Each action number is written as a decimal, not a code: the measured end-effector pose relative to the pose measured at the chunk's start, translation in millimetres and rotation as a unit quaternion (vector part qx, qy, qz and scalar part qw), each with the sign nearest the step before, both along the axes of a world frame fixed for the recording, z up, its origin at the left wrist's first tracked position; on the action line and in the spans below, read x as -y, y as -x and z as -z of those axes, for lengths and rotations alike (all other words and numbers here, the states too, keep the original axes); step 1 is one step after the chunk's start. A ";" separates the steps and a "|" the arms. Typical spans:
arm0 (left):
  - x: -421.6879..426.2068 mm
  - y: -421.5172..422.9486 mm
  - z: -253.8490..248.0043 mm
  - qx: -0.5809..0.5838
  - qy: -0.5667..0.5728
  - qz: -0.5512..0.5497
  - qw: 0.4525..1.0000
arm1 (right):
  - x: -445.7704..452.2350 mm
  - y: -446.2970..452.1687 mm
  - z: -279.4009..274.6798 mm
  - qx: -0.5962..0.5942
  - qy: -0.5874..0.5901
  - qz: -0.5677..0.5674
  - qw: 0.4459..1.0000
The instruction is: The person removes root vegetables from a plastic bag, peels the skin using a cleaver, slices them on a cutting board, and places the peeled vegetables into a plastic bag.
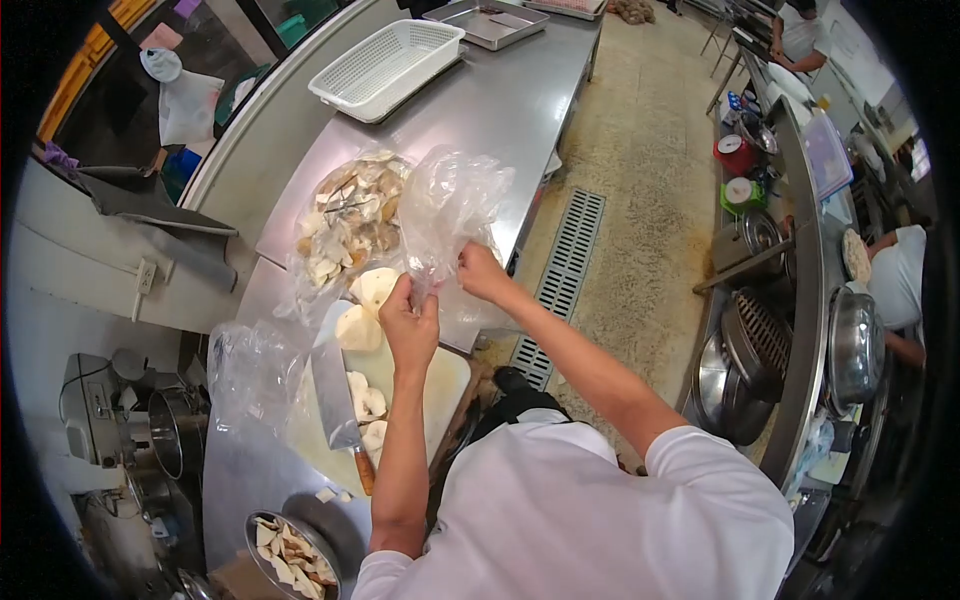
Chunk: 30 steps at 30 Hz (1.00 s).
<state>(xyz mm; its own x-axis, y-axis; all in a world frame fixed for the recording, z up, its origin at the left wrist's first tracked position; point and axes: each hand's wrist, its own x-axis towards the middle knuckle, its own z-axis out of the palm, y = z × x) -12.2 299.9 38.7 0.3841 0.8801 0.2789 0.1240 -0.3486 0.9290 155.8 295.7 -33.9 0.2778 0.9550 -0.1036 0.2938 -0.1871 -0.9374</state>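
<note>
A clear plastic bag [455,190] stands over the steel table, its lower edge between my two hands. My left hand [410,325] is closed on the bag's edge, near the pale peeled vegetables [358,328]. My right hand [481,270] also pinches the bag, a little to the right. Below my left hand, a cleaver [334,390] with a wooden handle lies on the white cutting board [430,410]. Pale cut pieces [370,398] rest beside its blade. Beyond the board is a heap of brownish peelings [350,215] on plastic.
A white plastic basket [390,68] and a metal tray [487,22] stand at the table's far end. A steel bowl of cut pieces [290,560] is at the near left. More clear plastic [250,375] lies left of the board. Other people work along the right-hand counter.
</note>
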 end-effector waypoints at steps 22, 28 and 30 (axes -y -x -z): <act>-36.7 -21.7 41.8 -0.206 -0.083 -0.035 0.974 | -67.4 -20.8 97.9 0.627 -0.101 0.031 0.772; -56.5 -26.3 92.3 -0.222 -0.113 -0.023 0.968 | -39.6 -28.8 109.5 0.380 -0.134 -0.137 0.905; -57.8 -26.9 98.3 -0.243 -0.109 -0.029 0.964 | -6.7 -24.0 89.6 0.095 -0.021 -0.134 0.986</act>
